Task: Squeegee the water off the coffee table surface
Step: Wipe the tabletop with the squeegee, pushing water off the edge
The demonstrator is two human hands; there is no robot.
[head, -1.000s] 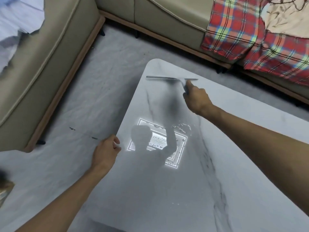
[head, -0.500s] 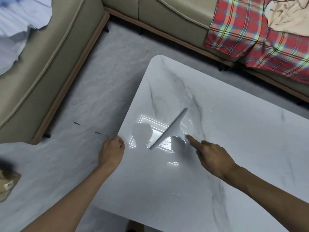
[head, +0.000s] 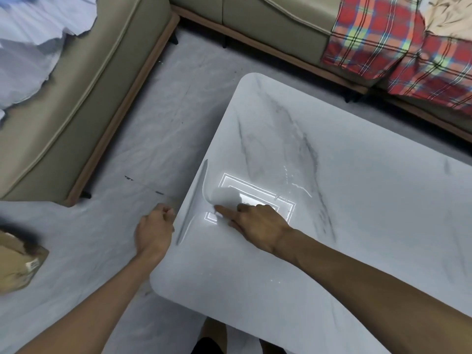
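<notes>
The white marble coffee table (head: 344, 226) fills the right and middle of the head view. A grey squeegee (head: 194, 200) lies with its long blade along the table's left edge. My right hand (head: 252, 223) is shut on its handle, index finger stretched along it toward the blade. Streaks and small drops of water (head: 298, 185) glint on the tabletop to the right of a bright ceiling-light reflection. My left hand (head: 154, 231) is curled against the table's left edge, just below the blade's near end.
A beige sofa (head: 76, 118) stands at the left and along the back, with a red plaid blanket (head: 398, 44) at the back right. A brown cardboard package (head: 18, 264) lies on the grey marbled floor at the left. My legs show below the table's near edge.
My right hand has dragged the squeegee from the table's far end toward me and leftward, turning the blade parallel to the left edge. My left hand has stayed at that edge.
</notes>
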